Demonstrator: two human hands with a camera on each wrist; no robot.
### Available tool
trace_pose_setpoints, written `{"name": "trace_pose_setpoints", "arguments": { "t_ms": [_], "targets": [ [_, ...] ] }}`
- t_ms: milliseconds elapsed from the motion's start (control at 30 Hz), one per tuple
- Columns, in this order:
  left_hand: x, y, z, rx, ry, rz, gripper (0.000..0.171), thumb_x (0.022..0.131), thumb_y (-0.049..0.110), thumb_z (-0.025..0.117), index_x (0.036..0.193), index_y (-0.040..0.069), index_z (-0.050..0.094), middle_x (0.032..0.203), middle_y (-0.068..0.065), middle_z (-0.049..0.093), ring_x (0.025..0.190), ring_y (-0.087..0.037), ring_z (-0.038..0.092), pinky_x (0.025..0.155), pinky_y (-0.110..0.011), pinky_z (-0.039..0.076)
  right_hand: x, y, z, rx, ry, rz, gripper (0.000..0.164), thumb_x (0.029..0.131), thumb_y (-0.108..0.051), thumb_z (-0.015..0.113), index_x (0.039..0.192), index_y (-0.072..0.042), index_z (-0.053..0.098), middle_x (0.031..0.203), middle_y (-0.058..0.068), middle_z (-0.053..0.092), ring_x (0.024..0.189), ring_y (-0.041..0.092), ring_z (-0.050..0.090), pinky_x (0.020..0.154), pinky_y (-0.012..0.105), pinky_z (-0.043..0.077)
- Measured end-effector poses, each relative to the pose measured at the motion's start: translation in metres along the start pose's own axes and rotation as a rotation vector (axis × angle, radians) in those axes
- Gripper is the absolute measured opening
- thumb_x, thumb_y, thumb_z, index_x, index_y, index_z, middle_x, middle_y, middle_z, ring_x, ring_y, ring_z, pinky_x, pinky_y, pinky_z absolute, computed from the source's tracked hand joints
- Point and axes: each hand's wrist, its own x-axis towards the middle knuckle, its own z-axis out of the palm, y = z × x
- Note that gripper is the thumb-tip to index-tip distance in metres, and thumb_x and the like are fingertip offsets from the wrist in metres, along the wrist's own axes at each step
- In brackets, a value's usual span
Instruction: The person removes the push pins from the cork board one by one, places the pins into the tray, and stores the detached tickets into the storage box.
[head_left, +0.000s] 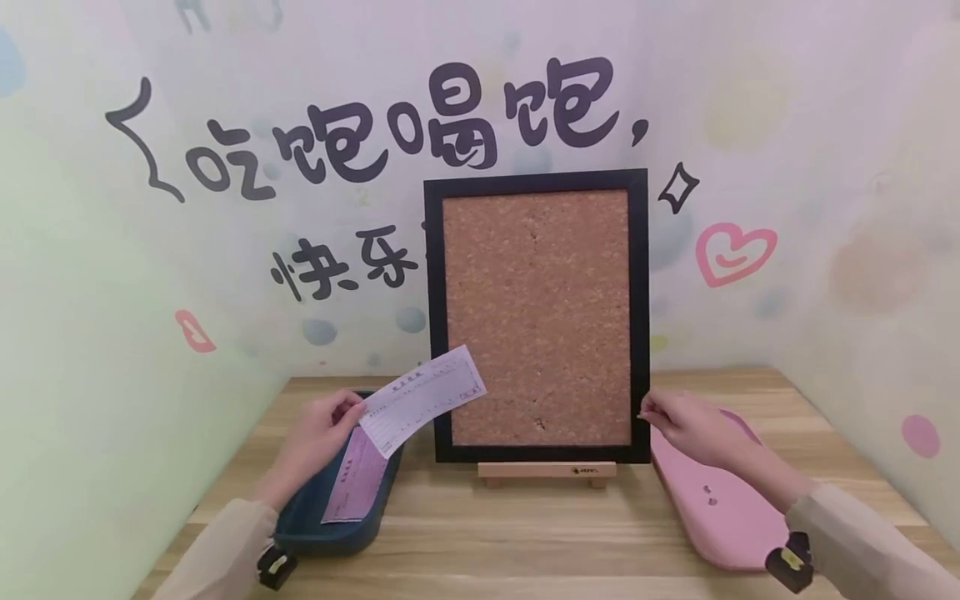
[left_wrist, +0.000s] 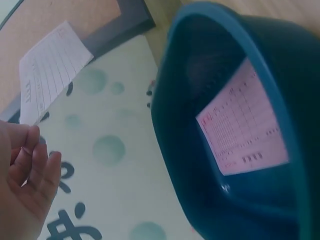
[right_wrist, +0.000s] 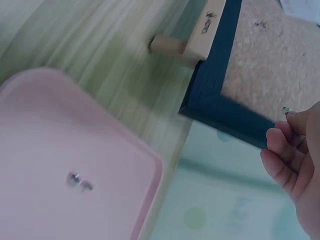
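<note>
My left hand (head_left: 330, 425) pinches one end of a white printed paper slip (head_left: 423, 400), whose far end overlaps the lower left of the cork board (head_left: 536, 317). Below that hand is a dark blue bin (head_left: 341, 537), where a pink printed slip (head_left: 356, 479) lies. Beside the board's lower right edge, my right hand (head_left: 686, 421) pinches a small clear pushpin (right_wrist: 286, 110) between thumb and fingertips. Under the right forearm lies a pink tray (head_left: 697, 517) with two small shiny pins (right_wrist: 79, 181) in it.
The board's black frame (head_left: 640, 333) stands upright on a small wooden easel (head_left: 547, 470). Behind the wooden table (head_left: 465, 542) rises a wall (head_left: 360, 333) with black lettering and coloured spots.
</note>
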Motion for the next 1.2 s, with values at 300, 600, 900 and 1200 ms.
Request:
{"name": "trace_pose_setpoints", "arguments": {
  "t_ms": [300,600,900,1200],
  "targets": [
    [-0.016,-0.017,-0.021,0.083,0.169,-0.052,0.005,0.082,0.002,0.063,0.084,-0.003,0.064,0.07,-0.008,0.061,0.063,-0.018,0.05,0.054,-0.023,0.042,-0.025,0.016,-0.001,-0.13,0.069,-0.006,0.014,0.081,-0.003,0.063,0.08,-0.016,0.057,0.068,-0.016,0.052,0.057,-0.004,0.042,0.05,0.022,0.038],
    [-0.04,-0.034,-0.021,0.087,0.239,-0.189,0.009,0.082,0.001,0.062,0.085,-0.007,0.064,0.074,-0.014,0.062,0.065,-0.02,0.051,0.053,-0.019,0.043,-0.038,0.028,0.005,-0.082,0.088,-0.035,0.015,0.08,0.001,0.064,0.08,-0.013,0.057,0.068,-0.018,0.05,0.057,-0.007,0.039,0.051,0.019,0.038],
    [-0.057,-0.049,-0.008,0.143,0.3,-0.269,0.008,0.081,0.003,0.063,0.078,-0.005,0.064,0.068,-0.011,0.062,0.059,-0.016,0.051,0.052,-0.022,0.041,-0.053,0.043,0.014,-0.058,0.137,-0.083,0.022,0.074,0.007,0.066,0.076,-0.012,0.055,0.067,-0.016,0.049,0.059,-0.007,0.039,0.05,0.019,0.039],
    [-0.065,-0.051,0.005,0.148,0.222,-0.383,0.014,0.082,0.007,0.059,0.073,-0.004,0.063,0.061,-0.007,0.06,0.054,-0.016,0.049,0.05,-0.028,0.038,-0.079,0.053,0.025,0.084,-0.004,0.054,0.008,0.085,0.002,0.057,0.082,-0.005,0.055,0.068,-0.005,0.056,0.048,-0.006,0.04,0.04,0.019,0.038]
  ]
}}
